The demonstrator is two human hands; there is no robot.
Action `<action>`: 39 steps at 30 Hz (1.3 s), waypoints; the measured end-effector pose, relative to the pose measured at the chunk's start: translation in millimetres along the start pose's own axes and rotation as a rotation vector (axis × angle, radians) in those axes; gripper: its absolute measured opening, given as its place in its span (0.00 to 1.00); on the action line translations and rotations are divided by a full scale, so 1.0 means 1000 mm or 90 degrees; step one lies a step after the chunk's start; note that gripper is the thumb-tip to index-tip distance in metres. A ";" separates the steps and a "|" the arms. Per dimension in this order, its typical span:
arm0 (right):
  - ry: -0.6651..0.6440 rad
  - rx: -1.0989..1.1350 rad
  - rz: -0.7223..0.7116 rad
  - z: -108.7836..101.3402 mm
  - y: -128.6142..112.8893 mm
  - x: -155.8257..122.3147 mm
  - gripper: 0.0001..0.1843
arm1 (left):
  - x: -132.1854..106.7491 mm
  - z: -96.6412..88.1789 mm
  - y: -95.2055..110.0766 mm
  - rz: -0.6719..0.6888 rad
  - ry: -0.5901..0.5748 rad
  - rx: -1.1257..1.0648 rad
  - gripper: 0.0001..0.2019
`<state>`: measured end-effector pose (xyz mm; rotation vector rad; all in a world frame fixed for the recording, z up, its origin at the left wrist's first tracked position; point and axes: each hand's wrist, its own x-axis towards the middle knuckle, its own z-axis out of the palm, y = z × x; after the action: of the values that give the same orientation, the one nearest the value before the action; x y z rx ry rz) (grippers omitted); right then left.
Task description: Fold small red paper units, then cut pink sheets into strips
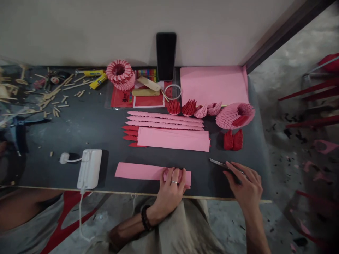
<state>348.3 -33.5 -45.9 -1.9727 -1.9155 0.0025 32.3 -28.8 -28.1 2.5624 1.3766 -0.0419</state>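
Observation:
My left hand (171, 188) lies flat, fingers spread, on the right end of a long pink paper strip (137, 171) near the table's front edge. A ring and a bead bracelet show on that hand and wrist. My right hand (245, 187) rests at the front right with its fingers curled around the handle of a thin metal blade (218, 163) that points left along the table. Above the strip lie a wider folded pink sheet (173, 138) and several narrow pink strips (165, 120).
A dark table (87, 127) stands against a wall. A phone (166, 55) leans upright at the back. Pink and red folded paper models (235, 115), a pink sheet stack (213, 85), glue tubes (97, 81), wood sticks (53, 97) and a white power bank (89, 168) lie around.

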 end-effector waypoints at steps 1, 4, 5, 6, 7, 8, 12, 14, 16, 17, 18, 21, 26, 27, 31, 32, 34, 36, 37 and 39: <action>-0.010 0.001 0.010 -0.001 0.003 -0.002 0.18 | 0.001 0.002 0.004 -0.004 0.006 0.000 0.28; 0.009 0.005 -0.006 0.003 0.005 -0.005 0.12 | 0.001 0.005 0.010 -0.016 0.051 0.014 0.25; 0.027 0.006 -0.023 0.005 0.006 -0.006 0.10 | 0.001 0.006 0.010 -0.019 0.069 0.017 0.24; 0.040 0.010 -0.039 0.008 0.007 -0.006 0.08 | 0.001 0.006 0.010 -0.021 0.083 0.019 0.23; 0.045 0.018 -0.053 0.010 0.008 -0.007 0.06 | 0.002 0.006 0.009 -0.023 0.094 0.020 0.23; 0.037 0.029 -0.067 0.012 0.009 -0.008 0.05 | 0.002 0.005 0.009 -0.024 0.103 0.020 0.22; -0.043 0.063 -0.138 0.012 0.005 -0.012 0.05 | 0.009 0.006 0.005 -0.022 0.166 -0.010 0.19; -0.058 0.052 -0.160 0.011 0.000 -0.014 0.05 | 0.013 0.006 0.003 -0.024 0.207 -0.045 0.17; -0.059 0.045 -0.161 0.011 -0.002 -0.014 0.10 | 0.016 0.006 0.001 -0.029 0.220 -0.078 0.16; -0.056 0.050 -0.158 0.011 -0.003 -0.013 0.13 | 0.016 0.006 0.000 -0.030 0.216 -0.090 0.16; -0.052 0.062 -0.154 0.011 -0.002 -0.012 0.15 | 0.016 0.006 -0.001 -0.031 0.213 -0.098 0.15; -0.026 0.105 -0.135 0.014 0.002 -0.010 0.10 | 0.015 0.006 -0.003 -0.032 0.207 -0.109 0.15; -0.071 0.180 -0.161 0.014 0.000 -0.009 0.10 | 0.013 0.009 -0.003 -0.023 0.206 -0.096 0.17; -0.084 0.192 -0.169 0.014 -0.003 -0.009 0.11 | 0.013 0.009 -0.003 -0.020 0.207 -0.092 0.17; -0.127 0.246 -0.162 0.013 -0.019 -0.006 0.10 | 0.013 0.010 -0.003 -0.008 0.217 -0.086 0.17; -0.137 0.257 -0.156 0.012 -0.022 -0.005 0.10 | 0.013 0.010 -0.004 -0.005 0.218 -0.086 0.17; -0.147 0.260 -0.162 0.011 -0.023 -0.003 0.12 | 0.013 0.009 -0.004 -0.001 0.215 -0.087 0.17; -0.143 0.250 -0.180 0.011 -0.022 -0.003 0.15 | 0.013 0.009 -0.005 -0.001 0.213 -0.089 0.17; -0.138 0.248 -0.187 0.011 -0.020 -0.003 0.15 | 0.013 0.009 -0.006 -0.003 0.214 -0.092 0.17; -0.130 0.251 -0.187 0.012 -0.018 -0.004 0.12 | 0.013 0.009 -0.006 -0.007 0.215 -0.102 0.17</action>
<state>327.4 -34.1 -53.4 -1.4705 -2.1185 0.4804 35.3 -16.5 -39.8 2.5064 1.4374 0.4988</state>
